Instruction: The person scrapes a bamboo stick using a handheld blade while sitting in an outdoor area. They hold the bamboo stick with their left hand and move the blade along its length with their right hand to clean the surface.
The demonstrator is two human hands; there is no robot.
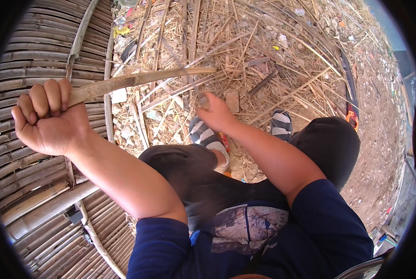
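a wooden strip (pixel 140 80) is stretching over straw-littered ground (pixel 305 58), the left hand (pixel 52 114) gripping one end in curled fingers; near the other, the right hand (pixel 216 111) is hovering, its grip too blurred to tell.

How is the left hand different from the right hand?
The left hand is closed around a pale wooden strip; I can't tell what, if anything, the right hand holds. The left hand appears at far left, against bamboo slats; the right hand appears nearer the middle, by a striped sandal. The left hand looks bigger in the picture than the right hand. Both are bare.
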